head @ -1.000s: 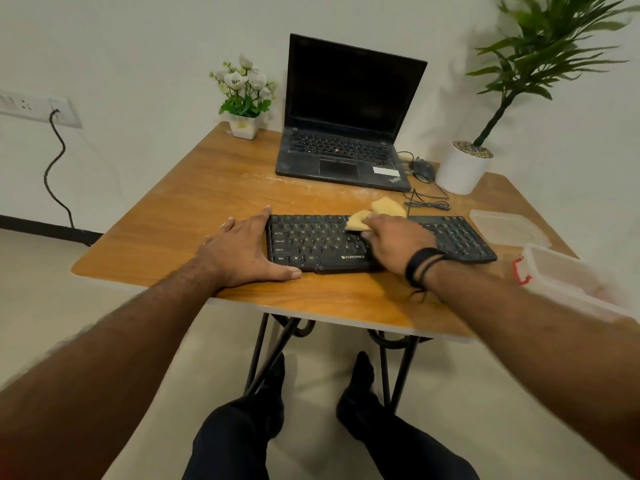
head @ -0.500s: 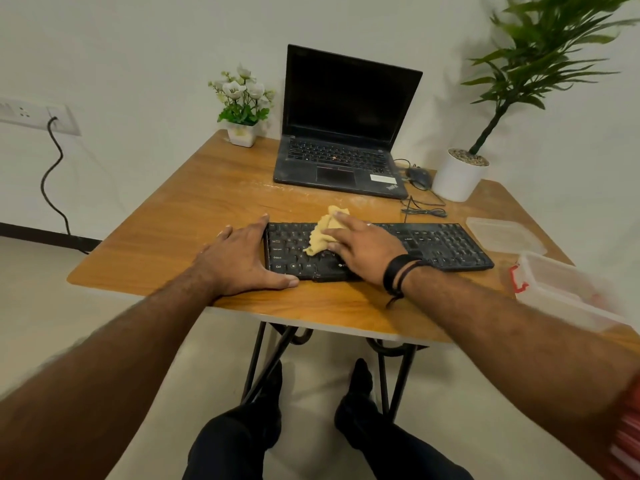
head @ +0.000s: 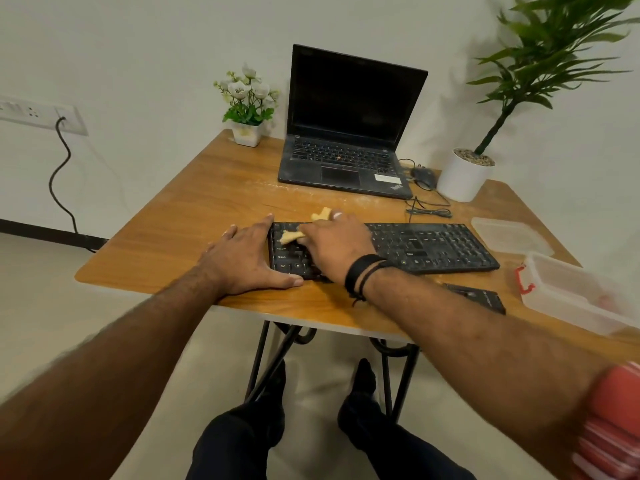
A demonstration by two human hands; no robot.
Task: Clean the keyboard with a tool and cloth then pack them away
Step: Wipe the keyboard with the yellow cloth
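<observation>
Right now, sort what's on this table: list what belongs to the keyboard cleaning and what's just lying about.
Belongs to the job:
keyboard
yellow cloth, held by right hand
left hand, steadying the keyboard's end
black tool
clear container and its lid, likely for packing

Lying about:
laptop
mouse
flower pot
potted plant

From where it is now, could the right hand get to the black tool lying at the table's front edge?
Probably yes. The right hand presses the yellow cloth on the keyboard; the black tool lies on the table just right of that forearm, with nothing over it. It would have to drop the cloth or grip both.
</observation>
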